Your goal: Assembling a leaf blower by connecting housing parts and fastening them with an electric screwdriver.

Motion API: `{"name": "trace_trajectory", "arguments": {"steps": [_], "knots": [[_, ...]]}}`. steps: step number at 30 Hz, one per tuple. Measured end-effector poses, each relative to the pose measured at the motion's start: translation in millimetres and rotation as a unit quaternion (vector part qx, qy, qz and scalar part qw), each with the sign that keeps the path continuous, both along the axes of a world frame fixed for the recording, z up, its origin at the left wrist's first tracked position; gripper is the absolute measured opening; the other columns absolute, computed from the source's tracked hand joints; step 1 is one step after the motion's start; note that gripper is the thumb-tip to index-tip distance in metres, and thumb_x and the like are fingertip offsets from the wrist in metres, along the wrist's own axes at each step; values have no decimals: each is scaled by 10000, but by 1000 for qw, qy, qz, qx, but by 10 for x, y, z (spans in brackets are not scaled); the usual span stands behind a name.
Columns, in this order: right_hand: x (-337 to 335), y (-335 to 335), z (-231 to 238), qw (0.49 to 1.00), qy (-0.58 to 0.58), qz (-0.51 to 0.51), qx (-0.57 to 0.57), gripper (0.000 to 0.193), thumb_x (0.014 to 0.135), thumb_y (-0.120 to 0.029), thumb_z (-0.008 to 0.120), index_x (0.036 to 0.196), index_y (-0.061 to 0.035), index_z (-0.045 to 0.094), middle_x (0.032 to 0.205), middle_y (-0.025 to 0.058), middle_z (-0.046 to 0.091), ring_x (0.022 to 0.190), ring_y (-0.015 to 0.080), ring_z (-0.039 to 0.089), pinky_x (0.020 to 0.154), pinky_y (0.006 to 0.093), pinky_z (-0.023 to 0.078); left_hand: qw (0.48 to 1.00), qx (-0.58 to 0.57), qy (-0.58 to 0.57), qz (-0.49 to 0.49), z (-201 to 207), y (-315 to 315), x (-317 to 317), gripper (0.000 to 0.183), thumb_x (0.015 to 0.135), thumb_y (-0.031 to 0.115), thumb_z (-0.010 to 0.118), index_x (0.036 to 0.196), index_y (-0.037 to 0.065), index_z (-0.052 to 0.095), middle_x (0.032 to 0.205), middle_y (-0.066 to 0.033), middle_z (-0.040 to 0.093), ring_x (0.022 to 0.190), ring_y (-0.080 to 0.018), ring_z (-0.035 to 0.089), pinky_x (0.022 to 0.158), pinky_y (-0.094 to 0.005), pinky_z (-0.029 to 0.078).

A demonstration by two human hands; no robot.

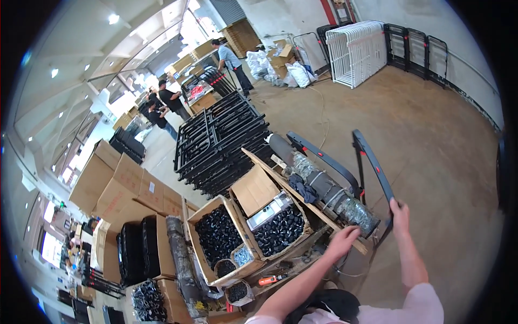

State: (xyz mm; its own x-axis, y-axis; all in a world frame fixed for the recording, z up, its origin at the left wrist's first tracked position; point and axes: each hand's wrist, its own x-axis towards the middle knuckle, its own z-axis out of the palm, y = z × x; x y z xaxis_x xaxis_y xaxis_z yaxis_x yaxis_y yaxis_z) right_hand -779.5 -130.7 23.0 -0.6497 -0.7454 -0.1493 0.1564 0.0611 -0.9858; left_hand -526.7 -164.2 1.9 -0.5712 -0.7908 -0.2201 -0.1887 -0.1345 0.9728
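My right hand (399, 217) is closed around one bar of a black tubular metal frame (375, 162) with small red pieces on it. The frame's other bar (324, 156) reaches away to the left, over a padded grey roller (329, 189) wrapped in clear plastic. My left hand (343, 242) is just left of the frame, above the near end of a wooden plank (324, 217). Its fingers are curled together, and whatever they may hold is too small to make out. Boxes of small black plastic parts (218, 232) (278, 229) stand to the left of my hands.
An orange-handled tool (272, 279) lies on the bench near a small tub of black parts (237, 293). Behind the boxes is a stack of black metal frames (221, 140). White frames (356, 54) lean by the far wall. Cardboard boxes (127, 186) stand left; several people work farther back.
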Motion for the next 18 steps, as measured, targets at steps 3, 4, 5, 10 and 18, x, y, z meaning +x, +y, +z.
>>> {"name": "trace_trajectory", "arguments": {"steps": [3, 4, 5, 10, 18], "knots": [[372, 657, -30, 993, -69, 88, 40, 322, 1039, -357, 665, 1055, -36, 691, 899, 73, 694, 708, 143, 651, 630, 299, 512, 981, 158, 114, 0, 248, 13, -724, 468, 1077, 462, 596, 1248, 31, 652, 1056, -37, 698, 810, -118, 628, 719, -310, 530], [216, 888, -139, 986, -87, 139, 27, 354, 1050, -376, 645, 1114, -30, 684, 952, 88, 706, 775, 165, 678, 681, 312, 536, 955, 259, 139, 26, 447, 116, -969, 432, 1065, 476, 614, 1174, 59, 633, 1024, -41, 680, 795, -123, 627, 681, -311, 519], [45, 1186, -258, 977, -100, 185, 19, 391, 1061, -395, 625, 1173, -24, 678, 1004, 102, 718, 842, 188, 706, 732, 325, 559, 916, 363, 165, 44, 556, 230, -1127, 406, 1052, 490, 632, 1100, 87, 613, 992, -44, 661, 779, -127, 626, 642, -312, 507], [-449, 2846, -2638, 931, -284, -85, 215, 596, 1051, -576, 542, 1157, 1, 650, 1052, 161, 731, 910, 279, 714, 831, 462, 574, 947, 288, 142, 13, 286, 662, -1322, 335, 1056, 437, 636, 1004, 112, 570, 760, 33, 553, 598, -88, 514, 522, -290, 430], [944, 2522, -3484, 784, -620, -24, -36, 618, 1032, -624, 468, 1340, -94, 544, 1263, 89, 687, 1052, 263, 695, 869, 440, 582, 964, 252, 79, -21, 372, 1150, -949, 332, 1057, 408, 639, 927, 124, 526, 678, 37, 495, 480, -77, 439, 433, -284, 354]]}}
